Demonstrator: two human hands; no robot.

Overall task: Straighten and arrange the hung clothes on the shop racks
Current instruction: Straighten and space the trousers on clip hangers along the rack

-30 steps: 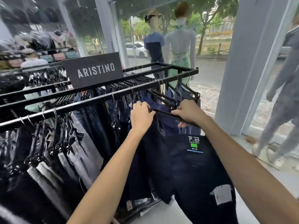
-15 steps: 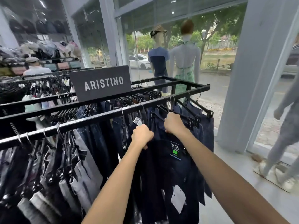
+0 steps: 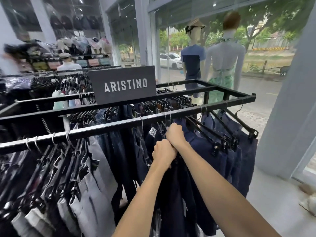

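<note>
Your left hand (image 3: pixel 164 153) is closed in a fist on the top edge of a pair of dark jeans (image 3: pixel 172 189) that hangs from the front rail (image 3: pixel 109 126) of the black metal rack, near its right end. Your right hand (image 3: pixel 174 135) sits just above and touching it, curled over the same bunch of denim close under the rail; what exactly its fingers pinch is hidden by the cloth. Denim like this is likely heavy and soft, draping rather than holding shape, so judge the hanger bar the place to take it, not the loose leg. The black clip hangers (image 3: pixel 220 142) to the right look stiff, thin and angular, with wire hooks that should slide easily on the smooth square rail. Paler grey jeans (image 3: pixel 89 194) crowd the left, and a matte sign (image 3: pixel 124 84) stands on the rack behind
</note>
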